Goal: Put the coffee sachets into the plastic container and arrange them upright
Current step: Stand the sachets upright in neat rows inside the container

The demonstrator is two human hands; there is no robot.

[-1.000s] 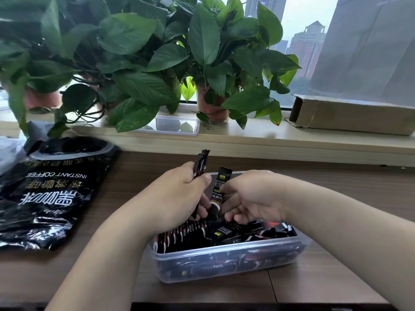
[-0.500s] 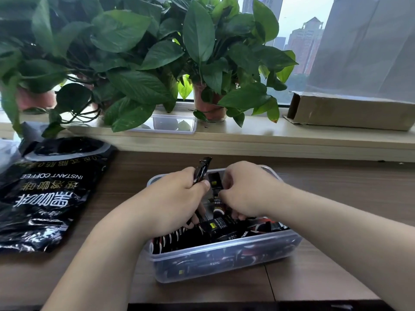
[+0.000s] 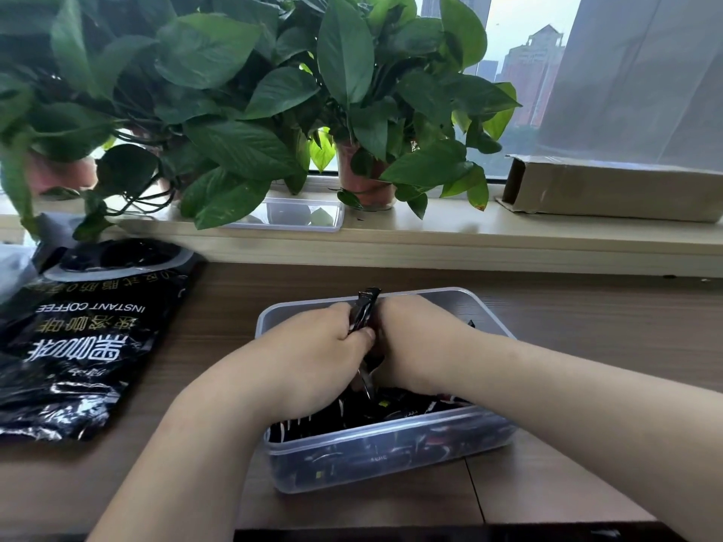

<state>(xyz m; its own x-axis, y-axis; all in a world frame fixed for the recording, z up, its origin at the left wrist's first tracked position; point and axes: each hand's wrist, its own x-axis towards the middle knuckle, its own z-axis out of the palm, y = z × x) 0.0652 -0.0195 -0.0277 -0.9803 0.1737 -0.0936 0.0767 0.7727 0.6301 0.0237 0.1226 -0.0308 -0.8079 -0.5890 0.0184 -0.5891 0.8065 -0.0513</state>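
A clear plastic container (image 3: 391, 459) sits on the wooden desk in front of me, packed with several black coffee sachets (image 3: 403, 414), some upright along its near left side. My left hand (image 3: 313, 357) is shut on a small bunch of sachets (image 3: 364, 312) whose tops stick up above my fingers. Pressed against it, my right hand (image 3: 418, 342) reaches down into the container with curled fingers; what they hold is hidden.
A black instant coffee bag (image 3: 82, 338) lies flat on the desk at the left. Potted plants (image 3: 364, 181), a small clear lid (image 3: 297, 215) and a cardboard box (image 3: 610, 189) stand on the window sill behind.
My right hand pushed its single sachet down into the container and closed up against my left hand. The left hand kept its bunch and sank slightly.
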